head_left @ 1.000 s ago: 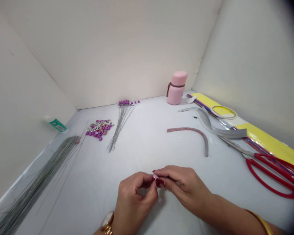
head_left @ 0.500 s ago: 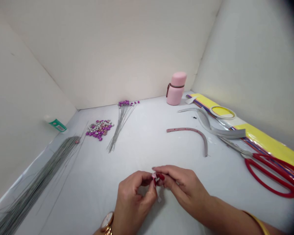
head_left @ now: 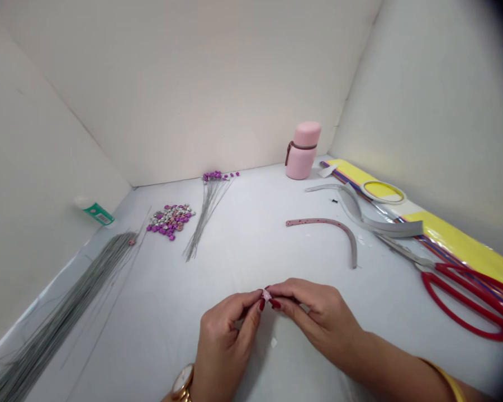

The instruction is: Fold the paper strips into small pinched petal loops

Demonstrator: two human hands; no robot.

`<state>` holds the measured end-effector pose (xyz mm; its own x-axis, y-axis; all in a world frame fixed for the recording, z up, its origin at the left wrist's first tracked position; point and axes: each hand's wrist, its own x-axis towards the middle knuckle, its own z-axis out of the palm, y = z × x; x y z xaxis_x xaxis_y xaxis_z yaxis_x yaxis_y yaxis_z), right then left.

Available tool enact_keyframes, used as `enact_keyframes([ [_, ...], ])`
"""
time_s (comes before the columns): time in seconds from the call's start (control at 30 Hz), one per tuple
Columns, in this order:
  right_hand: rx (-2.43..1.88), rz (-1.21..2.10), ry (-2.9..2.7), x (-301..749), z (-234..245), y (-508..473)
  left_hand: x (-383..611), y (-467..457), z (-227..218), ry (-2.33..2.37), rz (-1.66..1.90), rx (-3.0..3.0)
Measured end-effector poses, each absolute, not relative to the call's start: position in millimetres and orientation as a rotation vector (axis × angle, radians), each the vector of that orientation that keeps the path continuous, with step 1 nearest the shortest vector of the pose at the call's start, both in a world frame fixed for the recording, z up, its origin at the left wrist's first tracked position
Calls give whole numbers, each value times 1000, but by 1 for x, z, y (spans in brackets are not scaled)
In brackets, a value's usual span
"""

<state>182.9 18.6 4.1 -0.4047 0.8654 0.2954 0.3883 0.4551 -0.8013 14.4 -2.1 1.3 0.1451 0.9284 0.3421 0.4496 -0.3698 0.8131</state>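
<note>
My left hand (head_left: 225, 334) and my right hand (head_left: 314, 315) meet above the white table top (head_left: 159, 290), their fingertips pinching a tiny pink rolled paper piece (head_left: 267, 295) from both sides. Its exact form is partly hidden by my fingers. Just below the hands, a small white paper scrap (head_left: 274, 343) lies on the table. My left wrist carries a gold-toned watch (head_left: 183, 383), and a yellow bangle (head_left: 442, 379) sits on my right forearm.
Beyond the hands lie a curved pink-speckled paper strip (head_left: 331, 230), grey paper strips (head_left: 373, 215), red-handled scissors (head_left: 461, 293), a tape roll (head_left: 382, 192), yellow paper sheets (head_left: 456, 237), a pink bottle (head_left: 302, 151), purple and silver beads (head_left: 170, 221), thin wires (head_left: 75, 296) and a green-labelled tube (head_left: 98, 214).
My hands have parted slightly and opened a little around the pink piece, showing it more clearly. The white scrap below them is more exposed. The objects on the table have not moved.
</note>
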Motion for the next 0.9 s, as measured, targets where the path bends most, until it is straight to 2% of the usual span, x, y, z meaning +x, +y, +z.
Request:
enact_keyframes([
  [0.4,-1042,855,-2021,181,8,16,18,-4,5,1350,1205,1977],
  [0.67,-1006,627,-2111,178,3,12,20,-5,1,1411,1177,2007],
  [0.9,-1039,883,-2014,182,5,17,17,-4,1,1253,1058,1632],
])
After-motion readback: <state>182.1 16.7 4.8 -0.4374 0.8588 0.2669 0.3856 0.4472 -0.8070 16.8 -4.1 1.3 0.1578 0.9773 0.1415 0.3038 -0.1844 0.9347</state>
